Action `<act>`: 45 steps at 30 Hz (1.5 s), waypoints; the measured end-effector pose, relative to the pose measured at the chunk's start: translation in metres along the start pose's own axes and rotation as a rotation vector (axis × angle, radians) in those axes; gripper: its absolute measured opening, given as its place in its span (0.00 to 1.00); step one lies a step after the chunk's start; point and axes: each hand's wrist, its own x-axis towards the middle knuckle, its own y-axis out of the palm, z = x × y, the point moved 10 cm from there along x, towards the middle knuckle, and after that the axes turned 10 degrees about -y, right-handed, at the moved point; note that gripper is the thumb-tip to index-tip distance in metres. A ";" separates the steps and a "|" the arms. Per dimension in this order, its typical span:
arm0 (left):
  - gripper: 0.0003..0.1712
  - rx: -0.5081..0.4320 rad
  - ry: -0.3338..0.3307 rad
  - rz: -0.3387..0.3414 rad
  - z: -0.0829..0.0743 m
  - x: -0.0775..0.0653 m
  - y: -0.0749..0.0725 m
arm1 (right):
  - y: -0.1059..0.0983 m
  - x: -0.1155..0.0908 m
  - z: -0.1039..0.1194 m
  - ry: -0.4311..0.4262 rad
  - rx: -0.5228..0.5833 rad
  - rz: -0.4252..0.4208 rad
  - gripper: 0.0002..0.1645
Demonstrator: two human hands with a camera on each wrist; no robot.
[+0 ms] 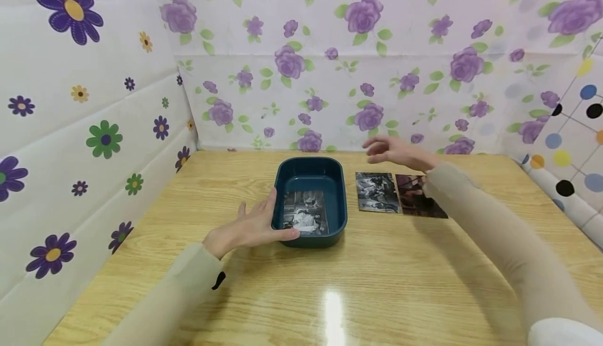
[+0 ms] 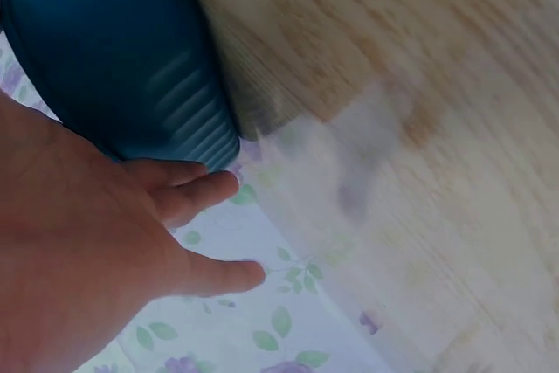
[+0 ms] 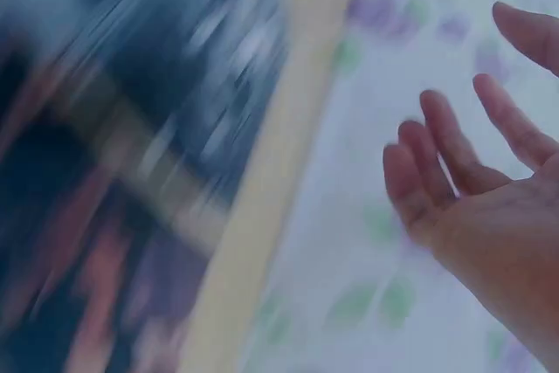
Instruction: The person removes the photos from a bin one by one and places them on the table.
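Observation:
In the head view a dark teal rectangular bin (image 1: 308, 168) stands on the table, with a black-and-white picture card (image 1: 305, 212) lying inside it. My left hand (image 1: 256, 225) rests against the bin's left side and near corner, its thumb stretched over the front rim. The left wrist view shows that hand's fingers (image 2: 196, 198) spread beside the bin's ribbed wall. To the right of the bin a second black-and-white card (image 1: 377, 192) lies beside a darker, brownish card (image 1: 414, 199). Above them my right hand (image 1: 398, 152) hovers with loosely bent fingers, holding nothing.
The wooden table (image 1: 377, 283) ends at a back wall covered with purple-flowered sheeting (image 1: 282, 100). Daisy-patterned sheeting (image 1: 85, 152) closes the left side, and dotted sheeting (image 1: 574, 163) the right. My right sleeve (image 1: 499, 236) crosses over part of the brownish card.

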 end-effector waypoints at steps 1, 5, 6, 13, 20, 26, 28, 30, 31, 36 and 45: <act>0.73 0.002 -0.003 -0.002 0.000 0.000 -0.001 | 0.009 0.009 0.014 -0.025 -0.002 0.020 0.33; 0.72 0.008 -0.010 -0.011 0.001 0.000 -0.002 | 0.049 0.044 0.065 -0.137 -0.053 0.117 0.32; 0.72 0.006 -0.012 -0.011 0.001 0.000 -0.002 | 0.061 0.052 0.075 -0.171 -0.069 0.148 0.33; 0.72 0.006 -0.027 0.019 0.004 0.000 0.000 | 0.134 0.086 0.089 -0.202 -0.248 0.421 0.36; 0.72 0.008 -0.034 0.040 0.004 0.001 0.004 | 0.165 0.090 0.068 -0.114 -0.397 0.564 0.36; 0.72 -0.001 -0.039 0.045 0.004 0.001 0.003 | 0.171 0.093 0.060 -0.056 -0.489 0.563 0.39; 0.73 -0.008 -0.036 0.044 0.004 0.001 0.002 | 0.173 0.094 0.060 -0.055 -0.497 0.555 0.39; 0.73 -0.012 -0.036 0.043 0.005 0.001 0.002 | 0.173 0.094 0.060 -0.060 -0.501 0.546 0.38; 0.73 -0.012 -0.035 0.043 0.004 0.002 0.001 | 0.173 0.094 0.060 -0.065 -0.502 0.540 0.38; 0.73 -0.016 -0.034 0.038 0.004 0.002 0.001 | 0.167 0.092 0.068 -0.112 -0.499 0.469 0.38; 0.73 -0.006 -0.044 0.045 0.006 0.003 0.002 | 0.140 0.079 0.086 -0.142 -0.170 0.289 0.35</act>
